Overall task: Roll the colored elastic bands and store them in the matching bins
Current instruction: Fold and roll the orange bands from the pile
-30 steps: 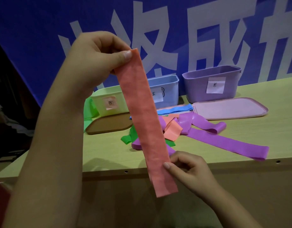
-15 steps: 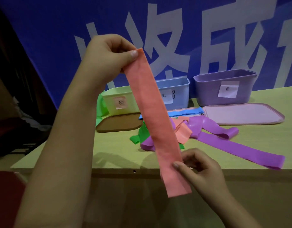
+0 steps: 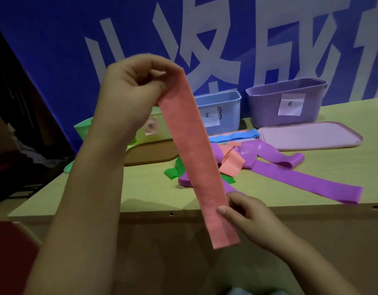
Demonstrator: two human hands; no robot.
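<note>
I hold a long orange elastic band (image 3: 194, 158) stretched out flat in the air before the table edge. My left hand (image 3: 137, 81) grips its top end, fingers curled over it. My right hand (image 3: 245, 211) pinches its right edge near the bottom. Behind it on the table lies a tangle of bands: purple (image 3: 307, 179), a second orange one (image 3: 232, 161), green (image 3: 173, 172) and blue (image 3: 235, 136). At the back stand a pale green bin (image 3: 154, 128), a blue bin (image 3: 222, 109) and a purple bin (image 3: 284, 103), each with a paper label.
A pink lid (image 3: 311, 136) lies flat before the purple bin, and a brown lid (image 3: 149, 153) before the pale green bin. A green bin (image 3: 82, 129) shows behind my left forearm. The table's front edge (image 3: 171, 213) runs just behind my right hand. A blue banner covers the wall.
My left hand has curled further over the band's top end and come lower. The band hangs at a slightly flatter slant. My right hand keeps its pinch near the bottom.
</note>
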